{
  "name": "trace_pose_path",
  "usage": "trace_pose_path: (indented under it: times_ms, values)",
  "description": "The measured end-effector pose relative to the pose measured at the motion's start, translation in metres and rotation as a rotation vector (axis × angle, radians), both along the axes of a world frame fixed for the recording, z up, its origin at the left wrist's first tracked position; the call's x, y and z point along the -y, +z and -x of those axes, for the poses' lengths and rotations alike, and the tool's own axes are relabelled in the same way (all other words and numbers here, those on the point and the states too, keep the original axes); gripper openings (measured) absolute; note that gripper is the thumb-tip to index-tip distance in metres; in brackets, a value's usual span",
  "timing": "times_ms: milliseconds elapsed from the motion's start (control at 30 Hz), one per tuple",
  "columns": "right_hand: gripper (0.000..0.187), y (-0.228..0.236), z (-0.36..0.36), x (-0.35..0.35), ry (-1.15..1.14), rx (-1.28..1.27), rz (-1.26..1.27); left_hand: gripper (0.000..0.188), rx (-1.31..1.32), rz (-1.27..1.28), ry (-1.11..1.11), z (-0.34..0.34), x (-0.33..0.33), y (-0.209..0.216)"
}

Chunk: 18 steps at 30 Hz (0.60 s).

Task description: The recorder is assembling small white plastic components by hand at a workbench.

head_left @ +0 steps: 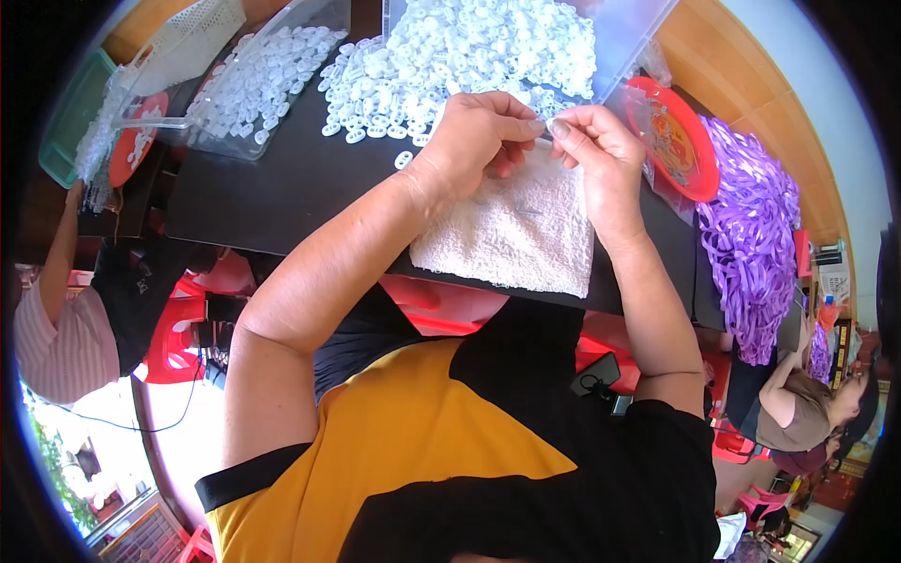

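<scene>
My left hand (477, 133) and my right hand (603, 158) meet above the near side of a pile of small white oval plastic pieces (375, 89), many with two holes. Both are closed in a pinch, fingertips almost touching. A small white bit (551, 124) shows at the right thumb and finger; its shape is mostly covered. What the left fingers pinch is hidden. Below the hands, a white terry towel (497, 246) lies over the table's near edge, with a thin dark sliver (529, 211) on it. One loose two-holed piece (404, 160) rests left of the towel.
Behind the pile stands a clear plastic bin (631, 39). A red round tray (702, 178) sits right, beside a heap of purple straps (751, 235). Another clear tub (253, 145) of white pieces is left on the dark table (282, 202). People sit at both sides.
</scene>
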State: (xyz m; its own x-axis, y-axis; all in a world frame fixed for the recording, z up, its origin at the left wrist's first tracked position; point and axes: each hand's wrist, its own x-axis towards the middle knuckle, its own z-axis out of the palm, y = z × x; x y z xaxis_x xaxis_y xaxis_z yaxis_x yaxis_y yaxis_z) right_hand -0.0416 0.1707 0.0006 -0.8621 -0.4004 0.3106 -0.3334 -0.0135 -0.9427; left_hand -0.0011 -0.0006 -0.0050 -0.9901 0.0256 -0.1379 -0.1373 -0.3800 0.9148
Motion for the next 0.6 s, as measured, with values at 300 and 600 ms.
trace_pose_path:
  times_ms: [300,600]
  values:
    - [0.009,0.0038,-0.0009,-0.0001,-0.039,0.040,-0.027,0.013,-0.146,0.430,0.087,-0.0040,-0.0053,0.0055]
    - [0.011,0.0067,0.0002,-0.0010,0.002,0.135,-0.032,0.014,-0.081,0.325,0.086,-0.0056,-0.0034,0.0078]
